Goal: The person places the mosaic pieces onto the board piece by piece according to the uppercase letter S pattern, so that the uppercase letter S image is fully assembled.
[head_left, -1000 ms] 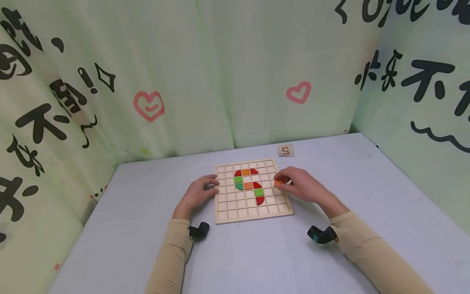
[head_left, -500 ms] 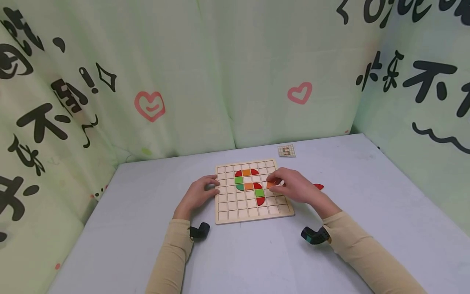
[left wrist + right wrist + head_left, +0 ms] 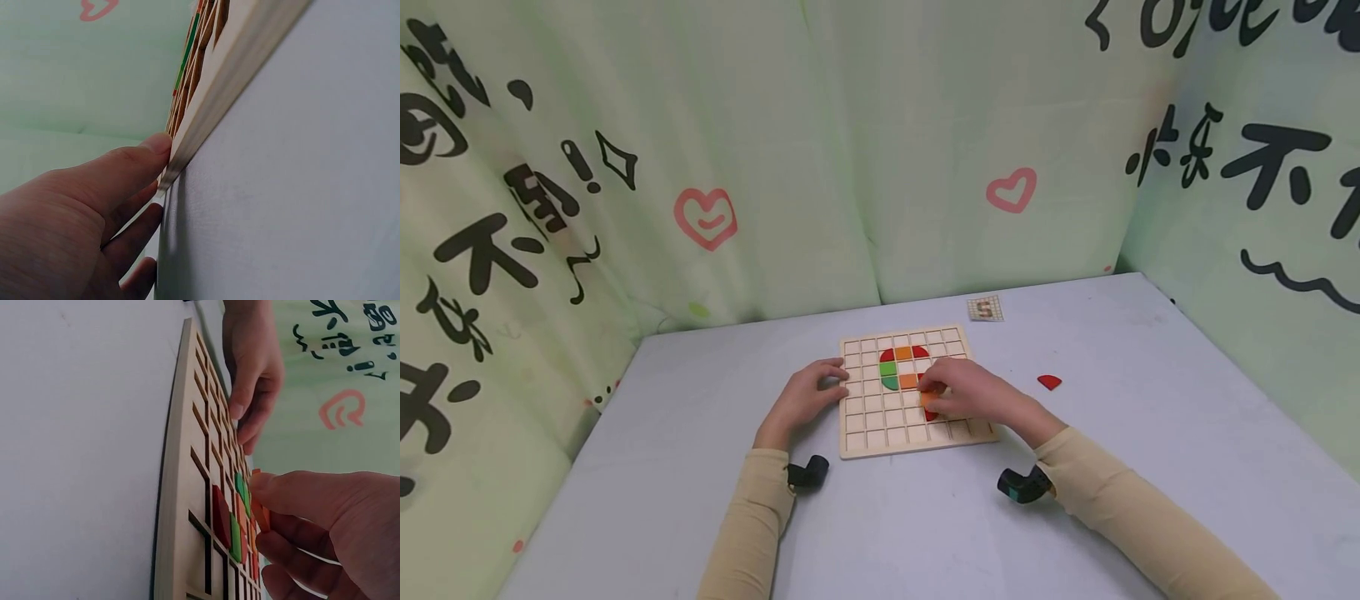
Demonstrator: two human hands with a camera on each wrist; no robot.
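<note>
Head view: the right hand [image 3: 970, 398] pinches one orange tile [image 3: 929, 399] between thumb and fingertips, low over the wooden grid board [image 3: 917, 446], just beside the lower red piece, which the hand mostly hides. The right wrist view shows the same pinch [image 3: 261, 512] close above the cells. The left hand [image 3: 808, 393] rests with straight fingers against the board's left edge, thumb pressed on the rim [image 3: 187, 144], grasping nothing. On the board, seven coloured pieces can be counted, some partly covered: three red, two green, two orange. One loose red piece [image 3: 1049, 382] lies on the counter [image 3: 1150, 400], well apart to the right. One small pattern card [image 3: 984, 308] lies behind the board; its print is too small to read.
</note>
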